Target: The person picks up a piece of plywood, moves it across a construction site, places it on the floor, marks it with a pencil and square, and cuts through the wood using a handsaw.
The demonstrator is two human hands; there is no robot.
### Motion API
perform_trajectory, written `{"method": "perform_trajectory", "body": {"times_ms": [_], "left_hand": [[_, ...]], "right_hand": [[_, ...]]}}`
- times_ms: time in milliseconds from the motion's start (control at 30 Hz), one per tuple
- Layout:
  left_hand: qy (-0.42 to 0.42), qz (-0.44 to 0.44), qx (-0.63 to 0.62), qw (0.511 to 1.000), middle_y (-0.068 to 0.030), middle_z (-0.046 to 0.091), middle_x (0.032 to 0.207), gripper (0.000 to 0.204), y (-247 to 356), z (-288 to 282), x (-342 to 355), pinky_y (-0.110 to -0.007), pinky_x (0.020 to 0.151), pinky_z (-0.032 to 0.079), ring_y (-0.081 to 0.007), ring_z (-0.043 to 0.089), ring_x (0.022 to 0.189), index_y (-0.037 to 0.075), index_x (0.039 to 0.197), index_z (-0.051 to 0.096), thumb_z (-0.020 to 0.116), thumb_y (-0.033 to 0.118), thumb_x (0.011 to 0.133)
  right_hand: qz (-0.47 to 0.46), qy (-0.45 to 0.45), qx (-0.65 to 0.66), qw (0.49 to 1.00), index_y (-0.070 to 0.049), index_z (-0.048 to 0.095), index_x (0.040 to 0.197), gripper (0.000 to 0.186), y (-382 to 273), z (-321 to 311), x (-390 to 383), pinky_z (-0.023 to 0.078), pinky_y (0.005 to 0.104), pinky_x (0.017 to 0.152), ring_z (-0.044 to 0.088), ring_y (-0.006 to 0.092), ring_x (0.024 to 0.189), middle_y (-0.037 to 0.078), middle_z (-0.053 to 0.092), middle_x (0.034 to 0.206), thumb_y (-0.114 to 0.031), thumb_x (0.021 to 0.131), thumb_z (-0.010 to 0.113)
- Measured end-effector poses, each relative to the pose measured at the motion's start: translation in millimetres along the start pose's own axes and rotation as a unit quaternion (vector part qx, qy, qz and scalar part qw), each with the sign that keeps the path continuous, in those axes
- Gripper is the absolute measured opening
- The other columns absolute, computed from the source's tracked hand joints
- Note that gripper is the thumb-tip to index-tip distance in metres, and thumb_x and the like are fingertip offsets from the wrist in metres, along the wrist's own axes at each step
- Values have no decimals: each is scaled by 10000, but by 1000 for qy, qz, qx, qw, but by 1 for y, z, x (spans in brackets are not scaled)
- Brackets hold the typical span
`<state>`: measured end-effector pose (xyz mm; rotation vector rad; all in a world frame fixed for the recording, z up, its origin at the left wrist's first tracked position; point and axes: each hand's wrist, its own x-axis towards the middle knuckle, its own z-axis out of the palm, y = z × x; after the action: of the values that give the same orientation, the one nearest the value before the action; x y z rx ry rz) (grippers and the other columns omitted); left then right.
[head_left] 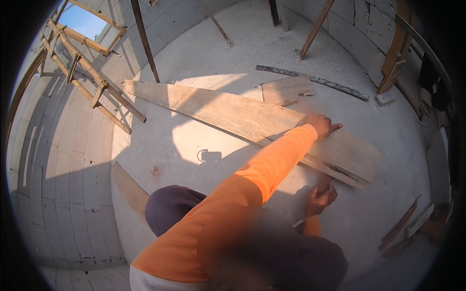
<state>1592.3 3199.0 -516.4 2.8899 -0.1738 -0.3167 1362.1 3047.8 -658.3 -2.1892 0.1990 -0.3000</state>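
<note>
A long, wide wooden plank (218,109) lies slantwise across the pale floor, its near right end split and ragged along the edge. My left arm, in an orange sleeve, reaches over to it. Near its right part my left hand (318,126) presses down and holds the plank, thumb pointing right. Just below the plank's near edge is my right hand (320,199), fingers curled closed. A blurred brownish shape shows at its fingertips, too unclear to name. Beyond the plank lies a short piece of board (286,90).
A wooden ladder (90,72) leans on the block wall (63,169) at left. Upright props (145,41) stand at the back. A dark narrow strip (313,81) lies beyond the plank. Wood scraps (400,225) are at right; another board (128,186) lies left of my knee.
</note>
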Motion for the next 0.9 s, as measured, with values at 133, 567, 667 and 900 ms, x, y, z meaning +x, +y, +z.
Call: {"method": "perform_trajectory", "body": {"times_ms": [133,567,667,900], "left_hand": [[92,37,-13,995,-209,714,720,763,-10,-1,-10,-484,686,556,-385,708,682,49,699,745,337,567,1082],[323,91,-34,941,-168,618,538,618,3,-15,-29,-446,533,512,-339,589,446,61,566,646,469,381,1065],[258,59,-26,964,-164,617,532,604,10,-19,-40,-450,531,506,-340,580,435,67,567,650,469,365,1059],[280,43,-5,959,-157,629,546,588,10,3,-53,-446,569,509,-334,594,465,69,564,655,468,346,1049]], "right_hand": [[-13,19,42,999,82,574,1259,461,28,-23,16,473,460,996,587,412,1113,242,578,1192,-107,868,729],[40,-65,-28,997,60,632,1286,402,59,-84,42,492,440,981,638,392,1096,231,649,1192,-199,982,681],[29,-36,17,999,41,653,1255,391,59,-77,41,492,469,955,636,418,1068,250,661,1172,-264,1010,645],[60,-70,-187,978,-21,604,1385,472,87,-111,41,476,461,1030,602,379,1221,224,614,1304,-333,1032,602]]}}
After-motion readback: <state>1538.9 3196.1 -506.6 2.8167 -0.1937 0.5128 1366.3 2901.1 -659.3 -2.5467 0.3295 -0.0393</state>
